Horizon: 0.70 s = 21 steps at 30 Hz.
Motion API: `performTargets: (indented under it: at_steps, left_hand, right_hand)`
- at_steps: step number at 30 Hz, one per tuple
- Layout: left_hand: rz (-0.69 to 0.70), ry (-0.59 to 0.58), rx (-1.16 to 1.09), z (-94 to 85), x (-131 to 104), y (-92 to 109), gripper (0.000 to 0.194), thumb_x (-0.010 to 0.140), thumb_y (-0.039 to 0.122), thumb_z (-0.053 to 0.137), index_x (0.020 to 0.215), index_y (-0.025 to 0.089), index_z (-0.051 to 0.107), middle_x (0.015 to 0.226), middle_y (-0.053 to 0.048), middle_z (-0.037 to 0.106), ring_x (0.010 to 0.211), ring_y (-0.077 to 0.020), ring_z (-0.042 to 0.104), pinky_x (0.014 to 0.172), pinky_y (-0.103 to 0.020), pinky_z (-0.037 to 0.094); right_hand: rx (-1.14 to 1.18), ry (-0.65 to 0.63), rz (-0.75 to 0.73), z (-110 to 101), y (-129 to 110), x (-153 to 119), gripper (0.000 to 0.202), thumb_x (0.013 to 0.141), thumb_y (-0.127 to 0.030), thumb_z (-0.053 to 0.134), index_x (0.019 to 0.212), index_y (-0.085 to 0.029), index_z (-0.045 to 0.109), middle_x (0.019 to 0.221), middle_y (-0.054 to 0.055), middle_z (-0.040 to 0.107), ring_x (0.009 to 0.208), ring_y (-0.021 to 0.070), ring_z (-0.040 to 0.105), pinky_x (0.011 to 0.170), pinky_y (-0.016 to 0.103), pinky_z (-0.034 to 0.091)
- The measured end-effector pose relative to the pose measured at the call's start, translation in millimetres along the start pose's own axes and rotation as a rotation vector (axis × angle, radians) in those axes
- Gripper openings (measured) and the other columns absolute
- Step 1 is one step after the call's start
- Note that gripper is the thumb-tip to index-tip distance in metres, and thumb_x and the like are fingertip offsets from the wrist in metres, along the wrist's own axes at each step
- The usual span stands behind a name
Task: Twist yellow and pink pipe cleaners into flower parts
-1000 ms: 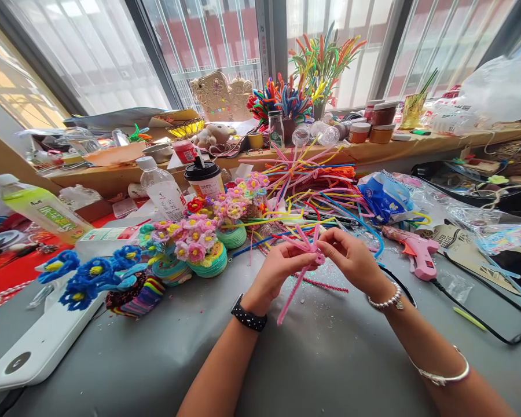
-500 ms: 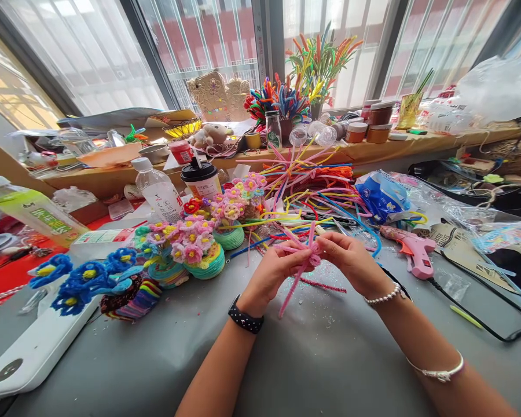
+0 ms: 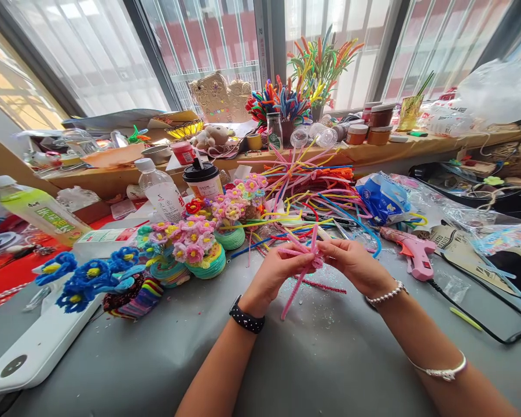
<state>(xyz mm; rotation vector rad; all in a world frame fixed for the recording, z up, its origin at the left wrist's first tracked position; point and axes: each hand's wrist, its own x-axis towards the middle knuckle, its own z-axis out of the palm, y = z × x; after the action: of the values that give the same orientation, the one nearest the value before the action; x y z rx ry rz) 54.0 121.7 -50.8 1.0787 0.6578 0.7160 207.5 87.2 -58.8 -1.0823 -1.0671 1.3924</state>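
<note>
My left hand [image 3: 278, 272] pinches a bundle of pink pipe cleaners [image 3: 296, 294], bent and crossed, with loose ends sticking up and one long end hanging toward the table. My right hand [image 3: 351, 263] closes its fingertips on the same pink piece, at a small looped part [image 3: 317, 262] on its right side. The fingertips hide some of the crossing point. Just behind and below the hands, a dark red glittery pipe cleaner [image 3: 323, 286] lies on the grey table [image 3: 312, 370], among scattered glitter.
Behind the hands spreads a heap of coloured pipe cleaners [image 3: 304, 179]. Fuzzy flower pots [image 3: 206, 262] and a blue-flowered one [image 3: 132, 296] stand left, near a bottle [image 3: 158, 188] and a lidded cup [image 3: 203, 179]. A pink glue gun [image 3: 417, 255] with a black cord lies right.
The view has shifted slightly. Both hands keep their pinch on the pink pipe cleaners, whose upright ends have turned a little.
</note>
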Motion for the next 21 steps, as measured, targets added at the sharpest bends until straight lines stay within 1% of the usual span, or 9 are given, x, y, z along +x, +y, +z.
performTargets:
  at_steps: [4,6,10,15,21]
  left_hand:
    - [-0.023,-0.049,-0.073,0.5,-0.8,1.4,0.020,0.067,0.025,0.062,0.081,0.012,0.065,0.079,-0.007,0.066,0.072,-0.0134,0.060,0.074,-0.027,0.045]
    - [-0.022,-0.033,-0.094,0.1,-0.3,0.4,0.020,0.067,0.024,0.063,0.081,0.011,0.065,0.080,-0.008,0.066,0.072,-0.0137,0.060,0.075,-0.027,0.045]
    - [-0.015,0.025,-0.115,-1.3,1.2,-2.8,0.017,0.065,0.023,0.064,0.077,0.012,0.065,0.076,-0.005,0.066,0.067,-0.0113,0.059,0.071,-0.025,0.045]
    - [-0.017,0.003,-0.095,-3.2,0.8,-3.8,0.017,0.064,0.023,0.065,0.075,0.010,0.064,0.073,-0.005,0.066,0.067,-0.0114,0.059,0.070,-0.024,0.045]
    - [-0.008,0.009,-0.078,-4.0,1.2,-4.8,0.021,0.063,0.027,0.066,0.076,0.011,0.064,0.073,-0.005,0.065,0.067,-0.0126,0.059,0.071,-0.027,0.044]
  right_hand:
    - [-0.044,0.097,-0.093,-3.4,1.6,2.2,0.023,0.067,-0.039,0.060,0.069,-0.017,0.064,0.066,0.001,0.058,0.065,0.0128,0.050,0.070,0.030,0.039]
    - [-0.064,0.128,-0.129,-3.7,3.1,3.3,0.023,0.068,-0.040,0.059,0.068,-0.017,0.062,0.065,0.000,0.055,0.063,0.0115,0.047,0.068,0.028,0.039]
    - [-0.162,0.079,-0.166,-3.0,1.3,2.8,0.024,0.072,-0.039,0.055,0.068,-0.016,0.058,0.065,-0.001,0.051,0.062,0.0100,0.043,0.063,0.025,0.037]
    - [-0.330,-0.004,-0.173,-3.4,-8.2,-1.1,0.025,0.074,-0.037,0.053,0.061,-0.016,0.052,0.061,-0.002,0.046,0.060,0.0092,0.039,0.060,0.023,0.033]
    - [-0.407,-0.005,-0.170,-4.9,-9.1,-1.2,0.025,0.074,-0.037,0.053,0.062,-0.016,0.051,0.062,-0.002,0.046,0.059,0.0093,0.039,0.058,0.023,0.032]
